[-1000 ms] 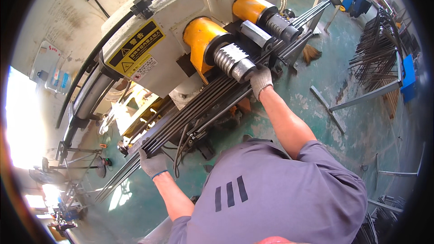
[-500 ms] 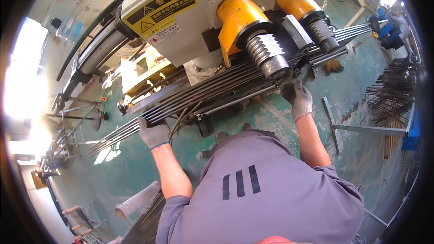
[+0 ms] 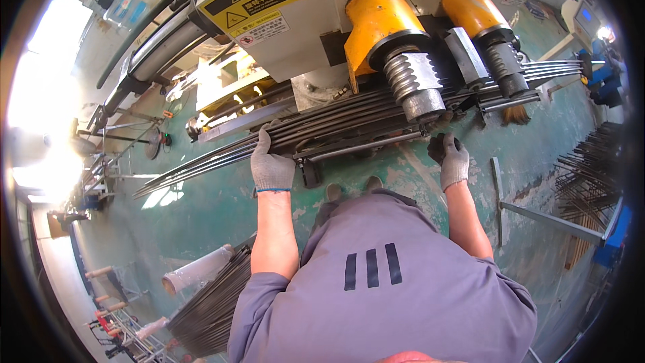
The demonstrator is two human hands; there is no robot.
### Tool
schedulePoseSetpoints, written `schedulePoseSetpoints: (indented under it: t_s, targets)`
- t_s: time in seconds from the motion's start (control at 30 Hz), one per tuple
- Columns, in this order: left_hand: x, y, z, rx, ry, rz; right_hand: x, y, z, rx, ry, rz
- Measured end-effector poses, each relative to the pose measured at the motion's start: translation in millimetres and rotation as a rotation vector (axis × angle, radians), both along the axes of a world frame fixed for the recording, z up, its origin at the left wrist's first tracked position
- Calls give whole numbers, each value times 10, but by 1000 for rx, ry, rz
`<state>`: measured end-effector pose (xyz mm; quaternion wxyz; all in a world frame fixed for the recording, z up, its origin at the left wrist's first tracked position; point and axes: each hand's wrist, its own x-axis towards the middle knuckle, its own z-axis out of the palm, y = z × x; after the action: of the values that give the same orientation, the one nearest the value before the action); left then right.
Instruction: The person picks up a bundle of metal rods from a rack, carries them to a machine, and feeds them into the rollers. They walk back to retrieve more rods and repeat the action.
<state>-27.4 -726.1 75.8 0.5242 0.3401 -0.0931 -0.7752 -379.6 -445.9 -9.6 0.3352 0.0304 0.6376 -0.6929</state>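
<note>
My left hand (image 3: pixel 274 165), in a pale knitted work glove, is closed round the edge of a bundle of long dark metal rods (image 3: pixel 316 123). Its thumb points up along the near side, and its other fingers are mostly hidden among the rods. The rods lie crosswise along the machine, under two orange-housed heads. Just below the nearer head's ribbed metal spindle (image 3: pixel 413 84) is my right hand (image 3: pixel 451 158), gloved, with dark, dirty fingertips. Its fingers are curled in; anything between them is hidden. It is apart from the spindle and the bar end beside it.
The white machine body (image 3: pixel 269 47) carries a yellow and black warning label. On the green floor stand a metal frame (image 3: pixel 551 218) and a pile of thin rods (image 3: pixel 591 178) at right. A plastic-wrapped roll (image 3: pixel 198 269) and another rod bundle (image 3: pixel 211 306) lie at lower left.
My left hand has moved right and up along the rods, and its fingers now reach over them. My right hand has drawn down slightly, away from the spindle end. The view has shifted a little.
</note>
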Motion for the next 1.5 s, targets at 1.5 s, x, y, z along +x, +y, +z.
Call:
schedulePoseSetpoints:
  t_s: [1.5]
  targets:
    - [5928,-2442,-261,-187,-465,403,896,1411,-1906,921,148,529]
